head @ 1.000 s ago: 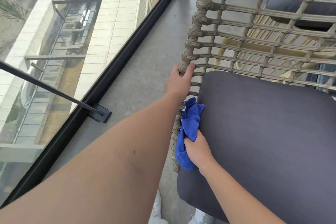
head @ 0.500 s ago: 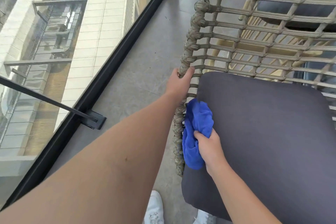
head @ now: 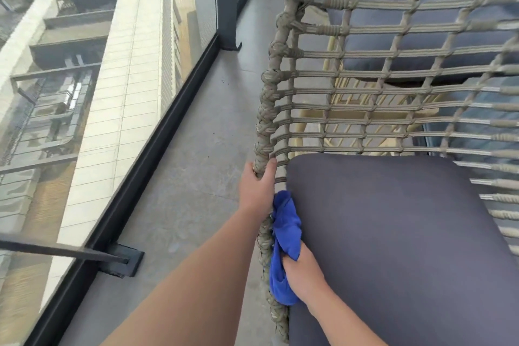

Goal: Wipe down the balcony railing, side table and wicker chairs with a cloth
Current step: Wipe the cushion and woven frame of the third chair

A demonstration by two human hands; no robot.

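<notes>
Right hand (head: 304,275) fingers apparently buried in cloth (head: 285,244) beside chair (head: 269,109).

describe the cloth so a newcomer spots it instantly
Start at the wicker chair with the dark grey cushion. At the cushion's left edge, against the woven frame, the right hand grips the cloth. It is the only bright blue thing there.

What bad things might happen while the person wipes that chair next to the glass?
1. The blue cloth is bunched between the woven chair edge and the grey cushion; it might snag on the knotted weave.
2. The left hand grips the chair edge, so a hard pull might shift the chair toward the glass railing.
3. The right hand could rub dirt onto the cushion.
</notes>
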